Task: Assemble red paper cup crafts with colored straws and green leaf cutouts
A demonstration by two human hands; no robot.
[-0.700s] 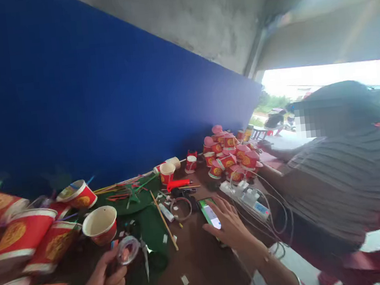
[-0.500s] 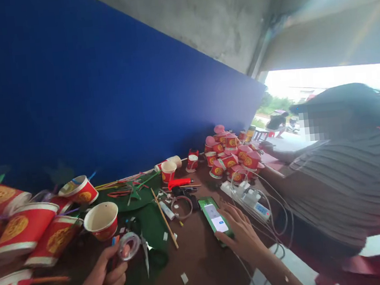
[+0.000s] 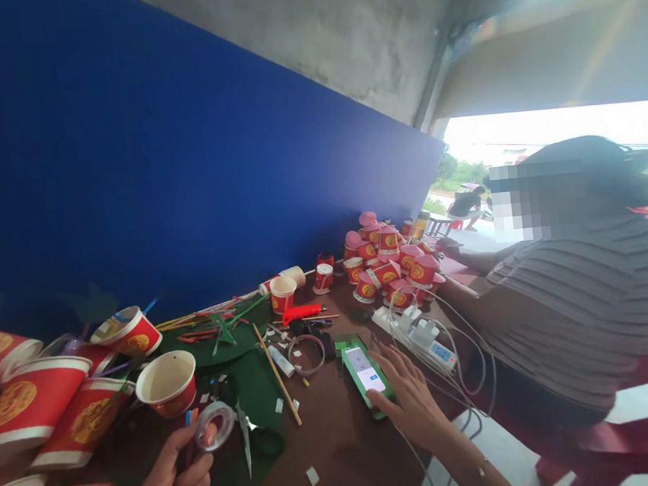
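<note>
My left hand (image 3: 180, 478) is closed around a roll of clear tape (image 3: 215, 425), at the lower left over the brown table (image 3: 325, 441). A small blue and orange tip shows beside the roll; the rest of it is hidden in my fingers. My right hand (image 3: 410, 395) has its fingers spread over the right edge of a phone (image 3: 365, 376) in a green case. The phone lies flat with its screen lit, its thumb-side corner under my hand. Scissors (image 3: 246, 438) with black handles lie open just right of the tape.
Red paper cups (image 3: 44, 400) crowd the left side; a pile of red and pink cups (image 3: 388, 260) stands further back. A power strip (image 3: 419, 337) with white cables lies right of the phone. A wooden stick (image 3: 278, 373) lies mid-table. A person (image 3: 576, 303) sits at the right.
The whole view has shifted slightly, with the things on the table appearing a little further left. My left hand still holds the tape, and my right hand remains at the phone.
</note>
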